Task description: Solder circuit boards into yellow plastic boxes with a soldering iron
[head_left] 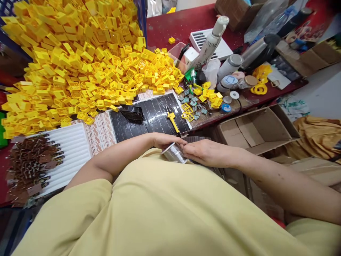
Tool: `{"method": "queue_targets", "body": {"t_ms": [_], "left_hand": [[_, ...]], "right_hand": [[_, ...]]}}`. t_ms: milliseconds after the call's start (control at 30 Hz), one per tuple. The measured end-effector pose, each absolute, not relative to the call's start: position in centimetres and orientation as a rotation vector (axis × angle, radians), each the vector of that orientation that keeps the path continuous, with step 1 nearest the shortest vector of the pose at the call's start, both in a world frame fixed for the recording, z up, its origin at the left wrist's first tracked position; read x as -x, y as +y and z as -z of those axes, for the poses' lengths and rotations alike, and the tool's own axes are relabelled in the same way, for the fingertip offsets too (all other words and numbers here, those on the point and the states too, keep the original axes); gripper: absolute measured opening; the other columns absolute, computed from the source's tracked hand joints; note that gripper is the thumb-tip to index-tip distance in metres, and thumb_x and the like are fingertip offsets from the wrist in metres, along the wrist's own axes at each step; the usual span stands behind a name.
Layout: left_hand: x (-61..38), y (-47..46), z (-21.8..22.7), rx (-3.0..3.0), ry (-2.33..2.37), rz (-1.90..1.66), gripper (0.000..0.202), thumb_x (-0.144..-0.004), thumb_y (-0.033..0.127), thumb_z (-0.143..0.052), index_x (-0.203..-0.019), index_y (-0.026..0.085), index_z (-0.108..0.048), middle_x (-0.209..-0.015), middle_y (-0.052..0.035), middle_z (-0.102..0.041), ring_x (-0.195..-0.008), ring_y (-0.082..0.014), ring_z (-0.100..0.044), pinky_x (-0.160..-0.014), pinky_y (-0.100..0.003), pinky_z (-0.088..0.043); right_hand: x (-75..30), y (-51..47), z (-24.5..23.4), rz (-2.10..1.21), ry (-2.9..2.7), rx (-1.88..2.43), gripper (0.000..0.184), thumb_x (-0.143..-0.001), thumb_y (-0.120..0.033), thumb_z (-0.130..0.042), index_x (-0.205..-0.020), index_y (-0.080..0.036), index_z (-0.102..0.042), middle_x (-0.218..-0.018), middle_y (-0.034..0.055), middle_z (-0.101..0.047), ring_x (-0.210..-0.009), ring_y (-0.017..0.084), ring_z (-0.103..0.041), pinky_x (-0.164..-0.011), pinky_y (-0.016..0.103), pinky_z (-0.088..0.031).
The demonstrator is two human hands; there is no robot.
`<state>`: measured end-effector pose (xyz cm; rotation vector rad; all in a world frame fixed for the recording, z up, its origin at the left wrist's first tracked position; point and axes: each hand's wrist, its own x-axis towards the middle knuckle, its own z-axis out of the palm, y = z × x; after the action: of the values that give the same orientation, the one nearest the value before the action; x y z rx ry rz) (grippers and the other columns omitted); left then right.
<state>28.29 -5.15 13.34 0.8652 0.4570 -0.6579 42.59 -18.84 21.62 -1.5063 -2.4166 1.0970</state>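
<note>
Red tabletop (162,32): runs beyond the hands, bottles (210,44) toward its right.
Yellow plastic pieces (87,71): heaped at left.
Cardboard box (262,124): open, past the right forearm.
Black mat (157,117): near the hands (yellow-handled tool (173,122) on it).
Right hand (204,152): narrow grip beside the spool (pinching wire? cannot tell).
Left hand (166,140): grip curled over the spool.
Silver spool (175,153): under the left fingers, before the shirt (181,199).
</note>
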Motion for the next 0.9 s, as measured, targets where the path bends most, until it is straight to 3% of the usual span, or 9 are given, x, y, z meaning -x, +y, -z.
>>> {"method": "queue_targets", "body": {"t_ms": [200,333,467,600,700,900], "left_hand": [[-27.6,-5.8,-14.2,-1.091,0.491,0.695,0.026,-0.094,0.041,-0.057,-0.091,0.016,-0.065,-0.078,0.0024,-0.065,-0.066,-0.0101,-0.056,-0.062,-0.02,-0.045],[-26.5,-6.3,-14.6,-1.364,0.385,0.602,0.053,-0.088,0.066,-0.059,-0.113,0.019,-0.061,-0.097,0.001,-0.063,-0.083,-0.0119,-0.058,-0.072,-0.021,-0.047],[-26.6,-7.4,-13.9,-1.482,0.366,0.588,0.074,-0.082,0.086,-0.044,-0.098,0.015,-0.059,-0.088,-0.0021,-0.061,-0.079,-0.0143,-0.055,-0.073,-0.026,-0.046],[-27.4,-7.8,-13.4,-1.709,0.295,0.701,0.071,-0.085,0.083,-0.04,-0.089,0.016,-0.061,-0.093,-0.0053,-0.065,-0.087,-0.0175,-0.056,-0.078,-0.026,-0.045],[-27.7,-7.7,-13.2,-1.745,0.29,0.813,0.075,-0.086,0.085,-0.035,-0.087,0.016,-0.063,-0.088,-0.005,-0.066,-0.083,-0.0172,-0.056,-0.074,-0.025,-0.044],[-28.4,-7.9,-12.9,-1.799,0.286,1.047,0.086,-0.084,0.089,-0.023,-0.08,0.015,-0.067,-0.069,-0.0033,-0.062,-0.069,-0.0158,-0.052,-0.063,-0.024,-0.039]], "right_hand": [[-41.3,-20.5,-18.0,-1.1,-2.125,1.436,0.022,-0.094,-0.028,-0.042,-0.074,-0.021,-0.042,-0.062,-0.0038,-0.039,-0.056,0.01,-0.031,-0.057,0.026,-0.023],[-40.2,-22.3,-15.3,-1.099,-1.867,1.43,0.017,-0.091,-0.024,-0.042,-0.074,-0.021,-0.041,-0.06,-0.0053,-0.039,-0.053,0.008,-0.034,-0.055,0.023,-0.025],[-38.8,-24.2,-13.2,-1.052,-1.588,1.491,0.017,-0.092,-0.027,-0.04,-0.075,-0.021,-0.04,-0.062,-0.0042,-0.043,-0.054,0.008,-0.038,-0.054,0.023,-0.027],[-37.3,-25.5,-11.6,-1.025,-1.361,1.529,0.021,-0.093,-0.032,-0.036,-0.075,-0.021,-0.039,-0.063,-0.0037,-0.046,-0.055,0.008,-0.039,-0.056,0.022,-0.032],[-36.2,-26.2,-10.8,-1.009,-1.248,1.576,0.027,-0.095,-0.038,-0.036,-0.075,-0.021,-0.042,-0.064,-0.0031,-0.047,-0.057,0.008,-0.041,-0.057,0.022,-0.034],[-35.0,-27.4,-10.3,-0.964,-1.181,1.715,0.047,-0.096,-0.06,-0.05,-0.075,-0.019,-0.052,-0.064,-0.0021,-0.05,-0.057,0.009,-0.04,-0.058,0.025,-0.024]]}}
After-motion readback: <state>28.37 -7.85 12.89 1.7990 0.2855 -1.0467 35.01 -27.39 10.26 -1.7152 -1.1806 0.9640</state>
